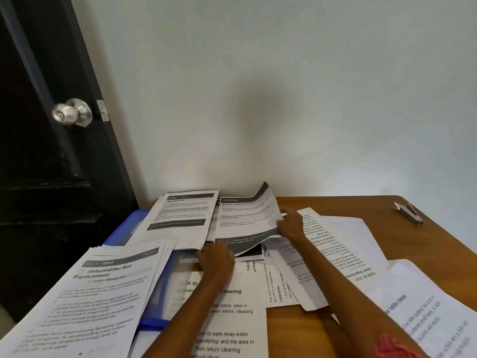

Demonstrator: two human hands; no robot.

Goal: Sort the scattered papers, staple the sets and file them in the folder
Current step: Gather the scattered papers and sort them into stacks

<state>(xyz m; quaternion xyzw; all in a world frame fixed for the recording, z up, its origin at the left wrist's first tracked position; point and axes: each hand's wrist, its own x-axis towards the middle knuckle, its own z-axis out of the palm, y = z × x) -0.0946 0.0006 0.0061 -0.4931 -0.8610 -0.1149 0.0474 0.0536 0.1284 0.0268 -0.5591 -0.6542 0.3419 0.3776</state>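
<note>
Printed sheets (227, 316) at lower centre are overlain by both hands, whose fingers pinch the curled kitchen page (247, 218): left hand (215, 257) below, right hand (291, 223) beside.

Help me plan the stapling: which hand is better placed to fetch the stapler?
Right. The stapler lies at the table's far right, on the right hand's side; the left hand is farther away. Both hands now hold the KITCHEN sheet.

Two hands, the left hand (215, 257) and the right hand (290, 223), reach over a desk. One stapler (408, 213), one blue folder (134, 223) and roughly a dozen loose papers (335, 254) cover one wooden table (438, 241).
</note>
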